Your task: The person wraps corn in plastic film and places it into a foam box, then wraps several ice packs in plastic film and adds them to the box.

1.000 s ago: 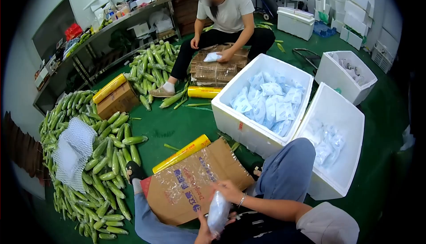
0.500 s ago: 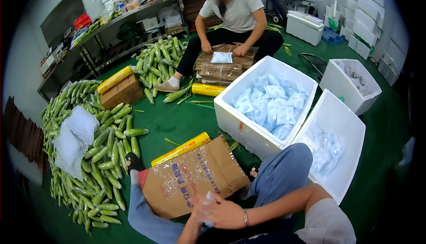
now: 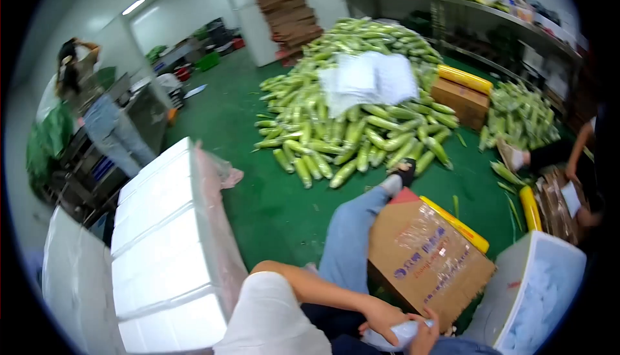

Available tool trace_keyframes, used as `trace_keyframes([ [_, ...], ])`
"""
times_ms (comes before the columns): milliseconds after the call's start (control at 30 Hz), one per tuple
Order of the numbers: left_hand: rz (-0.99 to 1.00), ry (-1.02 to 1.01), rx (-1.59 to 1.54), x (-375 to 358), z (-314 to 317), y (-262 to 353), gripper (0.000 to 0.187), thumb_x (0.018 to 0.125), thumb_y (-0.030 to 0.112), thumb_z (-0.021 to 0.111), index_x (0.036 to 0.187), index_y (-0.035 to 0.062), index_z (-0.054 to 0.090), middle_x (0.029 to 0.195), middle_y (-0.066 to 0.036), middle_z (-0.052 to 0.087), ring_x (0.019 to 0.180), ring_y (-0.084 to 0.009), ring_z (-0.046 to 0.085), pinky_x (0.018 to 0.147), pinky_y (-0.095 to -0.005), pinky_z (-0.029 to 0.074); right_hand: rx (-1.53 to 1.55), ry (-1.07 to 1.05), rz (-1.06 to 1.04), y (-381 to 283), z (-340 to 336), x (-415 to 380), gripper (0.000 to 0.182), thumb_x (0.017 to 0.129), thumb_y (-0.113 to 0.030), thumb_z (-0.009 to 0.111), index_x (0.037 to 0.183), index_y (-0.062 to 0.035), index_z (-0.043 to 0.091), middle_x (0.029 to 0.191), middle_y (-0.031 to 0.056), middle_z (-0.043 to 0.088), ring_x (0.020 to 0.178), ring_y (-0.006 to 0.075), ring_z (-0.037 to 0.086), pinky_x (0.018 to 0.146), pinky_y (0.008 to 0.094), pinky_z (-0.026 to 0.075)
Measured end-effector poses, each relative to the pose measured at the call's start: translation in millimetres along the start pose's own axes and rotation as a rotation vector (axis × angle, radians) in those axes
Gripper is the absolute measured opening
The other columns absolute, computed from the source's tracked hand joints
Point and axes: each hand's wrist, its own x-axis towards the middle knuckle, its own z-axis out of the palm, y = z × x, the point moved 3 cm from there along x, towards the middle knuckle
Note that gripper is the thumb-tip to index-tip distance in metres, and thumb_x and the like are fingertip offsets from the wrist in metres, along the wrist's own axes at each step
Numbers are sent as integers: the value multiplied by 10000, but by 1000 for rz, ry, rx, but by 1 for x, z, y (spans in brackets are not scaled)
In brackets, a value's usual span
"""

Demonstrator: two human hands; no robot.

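A small pale blue-white ice pack (image 3: 399, 335) is held low in front of my lap, between both hands. My left hand (image 3: 383, 319) has its fingers wrapped over the near side of it. My right hand (image 3: 424, 334) grips the other end, partly cut off by the bottom edge. Just beyond them a flattened brown carton (image 3: 420, 251) with printed lettering and shiny tape lies by my legs. A yellow film roll (image 3: 462, 226) rests along its far edge. At right, a white foam box (image 3: 510, 290) holds many similar packs, blurred.
Bagged corn cobs (image 3: 349, 135) lie heaped on the green floor, bubble wrap (image 3: 368, 80) on top. White foam boxes (image 3: 161, 245) stand at my left. Another roll (image 3: 464, 78) sits on a small carton (image 3: 460, 102). One person (image 3: 106, 113) stands far left; another's arm (image 3: 581, 148) shows at right.
My view has swung left, bringing the white boxes and standing person into sight. The seated co-worker has shifted to the right edge. The ice pack stays in my hands.
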Motion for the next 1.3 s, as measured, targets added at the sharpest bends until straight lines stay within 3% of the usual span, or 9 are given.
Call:
trace_keyframes([
  [67,212,199,288,10,3,35,618,833,395,637,1239,-35,460,1022,-259,608,942,-369,600,840,-417,460,-134,26,-50,-10,-30,-9,317,851,-253,522,990,11,630,953,161,652,822,319,595,761,414,456],
  [233,501,408,556,149,52,75,638,755,323,669,1184,-89,438,819,-257,644,693,-389,642,632,-426,529,-471,407,-100,0,-205,-45,391,881,-327,528,1052,10,626,982,168,639,846,315,591,843,415,439],
  [300,1049,776,276,112,37,113,589,811,290,628,1259,-41,436,991,-211,644,871,-385,630,752,-415,516,-715,797,-94,65,-336,-133,372,903,-283,518,1076,37,598,914,168,626,835,284,593,828,378,458],
  [400,605,222,-207,99,11,89,385,874,136,610,1233,35,512,1028,-130,661,910,-175,659,779,-297,521,-570,1286,328,13,-373,-213,386,953,-294,468,1084,52,575,1066,127,565,1035,220,510,923,327,390],
  [500,378,209,-303,111,25,23,245,907,139,581,1102,-10,594,910,-101,685,822,-142,657,742,-267,517,-1203,1199,452,146,-472,-302,305,906,-272,500,943,3,627,932,226,598,916,349,535,825,405,422],
  [700,204,390,-447,109,1,-61,218,926,131,550,1053,-38,598,888,-124,679,767,-148,643,699,-259,510,-551,964,285,10,-267,-158,175,912,-126,520,950,18,611,953,130,644,861,206,607,777,328,463],
  [867,67,577,-542,91,-11,-133,192,926,112,540,1006,-48,610,835,-126,671,713,-156,642,645,-251,507,287,167,483,-31,-87,-151,268,971,-225,481,1066,-12,613,959,84,660,912,117,620,832,263,491],
  [1033,-17,637,-573,76,0,-173,170,925,98,533,953,-52,608,791,-126,670,662,-162,642,586,-247,507,299,-576,738,32,-70,-181,214,937,-76,502,1115,32,553,1027,45,618,933,79,554,845,233,444],
  [1300,-48,614,-591,78,6,-188,164,924,76,520,945,-62,607,786,-134,672,655,-160,642,586,-243,508,765,-797,656,65,-55,-184,376,900,24,480,1270,66,436,1249,62,522,1115,121,458,949,263,386],
])
